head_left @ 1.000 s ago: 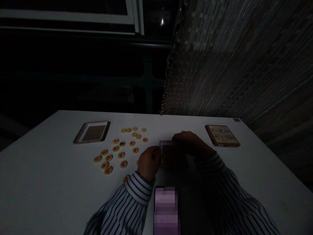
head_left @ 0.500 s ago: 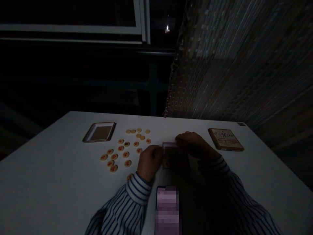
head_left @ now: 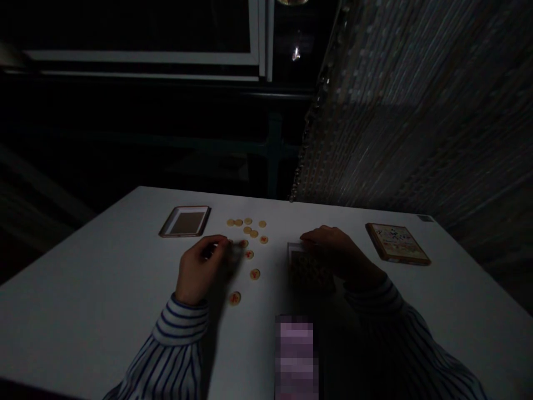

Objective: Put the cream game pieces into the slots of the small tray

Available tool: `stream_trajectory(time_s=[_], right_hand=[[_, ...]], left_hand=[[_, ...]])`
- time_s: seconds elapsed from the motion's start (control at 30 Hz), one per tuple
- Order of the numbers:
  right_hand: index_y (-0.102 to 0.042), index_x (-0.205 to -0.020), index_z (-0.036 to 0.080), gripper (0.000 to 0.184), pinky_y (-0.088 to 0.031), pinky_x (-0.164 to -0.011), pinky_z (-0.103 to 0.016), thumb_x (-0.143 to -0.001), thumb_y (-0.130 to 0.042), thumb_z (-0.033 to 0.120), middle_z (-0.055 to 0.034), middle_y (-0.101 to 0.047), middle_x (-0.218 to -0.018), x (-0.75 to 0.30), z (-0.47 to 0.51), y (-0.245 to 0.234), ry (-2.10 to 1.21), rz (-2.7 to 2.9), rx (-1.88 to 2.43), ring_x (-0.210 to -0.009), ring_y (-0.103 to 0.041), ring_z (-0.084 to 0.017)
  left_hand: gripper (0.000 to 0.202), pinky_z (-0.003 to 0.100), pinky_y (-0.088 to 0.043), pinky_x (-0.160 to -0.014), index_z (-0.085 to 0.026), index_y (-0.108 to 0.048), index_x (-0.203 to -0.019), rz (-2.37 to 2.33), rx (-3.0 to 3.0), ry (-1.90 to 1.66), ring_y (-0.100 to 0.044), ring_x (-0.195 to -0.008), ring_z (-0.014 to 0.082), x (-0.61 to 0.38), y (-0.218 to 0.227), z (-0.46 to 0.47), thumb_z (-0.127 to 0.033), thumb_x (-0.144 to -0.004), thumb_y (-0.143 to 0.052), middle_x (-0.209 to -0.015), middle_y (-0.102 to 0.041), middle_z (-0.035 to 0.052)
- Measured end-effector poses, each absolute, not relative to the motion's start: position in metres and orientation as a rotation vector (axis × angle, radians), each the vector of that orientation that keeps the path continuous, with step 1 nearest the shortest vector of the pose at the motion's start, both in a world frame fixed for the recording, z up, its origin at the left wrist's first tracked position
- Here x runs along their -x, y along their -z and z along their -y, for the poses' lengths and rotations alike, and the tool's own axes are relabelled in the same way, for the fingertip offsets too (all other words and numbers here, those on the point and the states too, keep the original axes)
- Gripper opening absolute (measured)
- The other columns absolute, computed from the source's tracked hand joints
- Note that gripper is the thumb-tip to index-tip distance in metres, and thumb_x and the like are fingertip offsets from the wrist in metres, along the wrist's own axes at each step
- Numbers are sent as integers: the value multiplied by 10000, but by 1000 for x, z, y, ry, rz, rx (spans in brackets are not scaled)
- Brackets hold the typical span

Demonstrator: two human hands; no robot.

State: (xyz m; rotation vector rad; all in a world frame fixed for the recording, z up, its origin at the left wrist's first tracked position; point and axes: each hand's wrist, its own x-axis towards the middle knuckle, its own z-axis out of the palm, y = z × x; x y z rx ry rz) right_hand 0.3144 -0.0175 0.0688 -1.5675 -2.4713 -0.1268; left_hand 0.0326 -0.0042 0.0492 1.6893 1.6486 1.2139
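Observation:
Over the scattered Chinese chess pieces [head_left: 255, 274] hovers my left hand [head_left: 197, 269], thumb and forefinger pinched together. A piece shows by the fingertips, but I cannot make out whether it is held. The round pieces near it bear red characters; several farther ones [head_left: 247, 229] look plain. My right hand [head_left: 333, 250] is closed at the far edge of a clear-sided box [head_left: 292, 248], its fingers curled over the rim. Many pieces lie inside that box, dim in the shadow of the hand.
A shallow open box part [head_left: 185, 222] lies on the white table [head_left: 104, 289] at the back left. A printed box lid [head_left: 395, 243] lies at the right. A phone [head_left: 296, 355] sits at the near edge. A bead curtain [head_left: 353, 139] hangs behind.
My left hand has moved left from beside the box to the pieces. My right hand stays at the box's far edge. The view has shifted slightly.

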Motion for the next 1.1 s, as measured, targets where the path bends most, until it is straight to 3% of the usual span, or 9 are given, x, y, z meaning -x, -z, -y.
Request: stream_trajectory(time_s=[0.43, 0.73, 1.1], right_hand=[[-594, -970, 176, 261, -364, -731, -276, -828, -398, 273, -69, -638, -904, -270, -5, -75, 61, 2610, 1531, -864, -540, -173], [-577, -952, 207, 261, -363, -728, -294, -819, -376, 309, -62, -614, -933, -225, -38, -61, 28, 2750, 1521, -877, -525, -188], [-540, -1012, 188, 290, -346, -796, -341, -799, -413, 339, -88, -563, -1033, -163, -68, -35, -34, 2825, 1420, -985, -472, -212]], left_hand=[[322, 269, -460, -671, -183, -624, -889, -1944, -1859, -1221, -602, -729, 172, 12, -30, -25, -411, -735, -457, -843, -660, 46], [304, 335, -415, -823, -173, -615, -924, -1767, -2188, -1084, -557, -908, 207, 18, 5, -35, -353, -778, -417, -946, -642, 69], [286, 350, -412, -824, -159, -587, -971, -1683, -2328, -1000, -545, -902, 202, 9, 17, -35, -257, -816, -367, -981, -630, 69]])
